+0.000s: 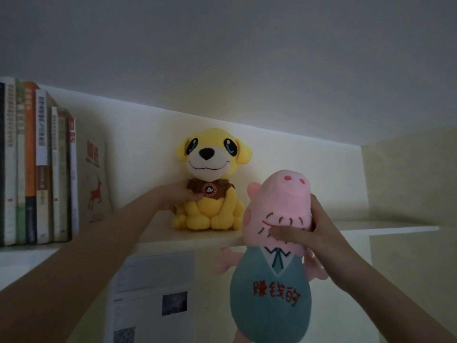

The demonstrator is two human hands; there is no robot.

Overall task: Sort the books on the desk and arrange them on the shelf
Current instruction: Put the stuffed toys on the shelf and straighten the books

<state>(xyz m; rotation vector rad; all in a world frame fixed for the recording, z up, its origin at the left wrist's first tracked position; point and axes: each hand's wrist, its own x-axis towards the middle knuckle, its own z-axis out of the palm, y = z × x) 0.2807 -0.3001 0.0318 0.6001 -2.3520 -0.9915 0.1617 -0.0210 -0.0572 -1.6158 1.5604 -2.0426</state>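
my left hand (181, 195) grips the yellow dog plush (212, 169) at its brown collar, thumb just under the badge; the dog sits upright on the shelf (385, 229). right hand (321, 233) is wrapped round the head of the pink pig plush (269, 305), thumb across its face, pig upright in front of the shelf edge, just right of the dog. books (37, 169) stand in a row at the shelf's left end, deer-cover book (95, 179) leaning against them, left of my left hand and apart from it.
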